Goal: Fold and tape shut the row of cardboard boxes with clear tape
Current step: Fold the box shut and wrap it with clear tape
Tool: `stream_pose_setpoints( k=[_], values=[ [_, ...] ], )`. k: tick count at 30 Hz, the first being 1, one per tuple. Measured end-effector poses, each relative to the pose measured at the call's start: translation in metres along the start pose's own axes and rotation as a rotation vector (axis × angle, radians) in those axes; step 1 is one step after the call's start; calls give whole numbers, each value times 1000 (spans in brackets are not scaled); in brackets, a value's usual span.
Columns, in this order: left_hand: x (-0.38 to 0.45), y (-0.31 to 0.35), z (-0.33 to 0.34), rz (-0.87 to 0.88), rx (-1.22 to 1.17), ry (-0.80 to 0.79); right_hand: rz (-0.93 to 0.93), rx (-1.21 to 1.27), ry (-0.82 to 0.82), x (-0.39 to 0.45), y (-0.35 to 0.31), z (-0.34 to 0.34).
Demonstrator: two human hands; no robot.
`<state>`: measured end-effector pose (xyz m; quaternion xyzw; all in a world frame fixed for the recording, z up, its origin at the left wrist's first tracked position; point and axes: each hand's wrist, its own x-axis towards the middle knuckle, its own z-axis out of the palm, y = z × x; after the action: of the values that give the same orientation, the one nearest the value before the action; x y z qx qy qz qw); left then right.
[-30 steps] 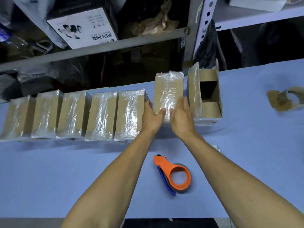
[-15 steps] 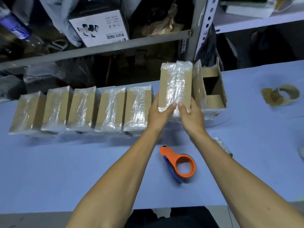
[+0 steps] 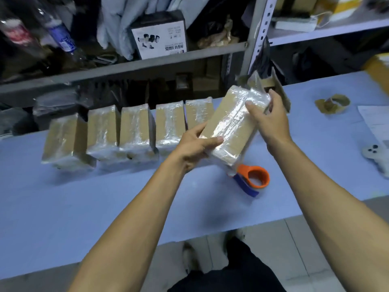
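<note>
A long pale blue worktop (image 3: pixel 105 207) runs across the room in front of a grey metal shelf rack (image 3: pixel 147 62) crowded with bottles, cloth and a black-and-white printed carton (image 3: pixel 162 36). Along the far part of the worktop stands a row of five taped cardboard boxes (image 3: pixel 134 131), side by side and shiny with clear film, the leftmost one sitting slightly apart and turned. Raised above the worktop and tilted, its far end up and to the right, is a taped box (image 3: pixel 231 125) held between both hands. The left hand (image 3: pixel 195 148) has its grip clamped on the near left corner, thumb laid over the top face and fingers under the edge. The right hand (image 3: pixel 271 123) clamps the far right end, thumb on the glossy top and fingers curled around the side. Just behind the right hand an open box (image 3: pixel 273 85) stands with its flaps up, partly hidden and blurred. Below the held box an orange tape dispenser (image 3: pixel 254 178) with a blue blade guard lies flat on the worktop. Farther right lie a spent brown tape core (image 3: pixel 332 103), a sheet of paper (image 3: pixel 374 121) and a small white object (image 3: pixel 376 154) at the edge, too blurred to tell.
</note>
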<state>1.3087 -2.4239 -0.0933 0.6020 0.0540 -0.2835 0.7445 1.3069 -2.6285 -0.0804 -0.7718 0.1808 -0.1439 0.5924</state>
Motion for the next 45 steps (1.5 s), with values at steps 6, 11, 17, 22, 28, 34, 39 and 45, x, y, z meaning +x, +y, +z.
stream_pose_setpoints(
  k=[6, 11, 17, 22, 28, 34, 39, 45],
  values=[
    [-43, 1, -58, -35, 14, 23, 40, -163, 63, -54, 8, 4],
    [-58, -35, -86, 140, -44, 383, 151, -187, 8, -116, 34, 36],
    [-66, -96, -120, 121, 242, 449, 193, -192, -48, -159, 77, 78],
    [-70, -152, -124, 67, 262, 405, 300, -248, -94, -173, 117, 79],
    [-56, -155, -116, 25, 221, 444, 269, -265, -255, -137, 124, 65],
    [-49, -154, -107, 11, 168, 472, 160, -694, -166, -96, 134, 34],
    [-46, -153, -94, -2, 181, 505, 188, -883, -432, -86, 151, 22],
    [-36, -151, -74, -20, 212, 550, 66, -857, -404, -71, 154, 0]
  ],
)
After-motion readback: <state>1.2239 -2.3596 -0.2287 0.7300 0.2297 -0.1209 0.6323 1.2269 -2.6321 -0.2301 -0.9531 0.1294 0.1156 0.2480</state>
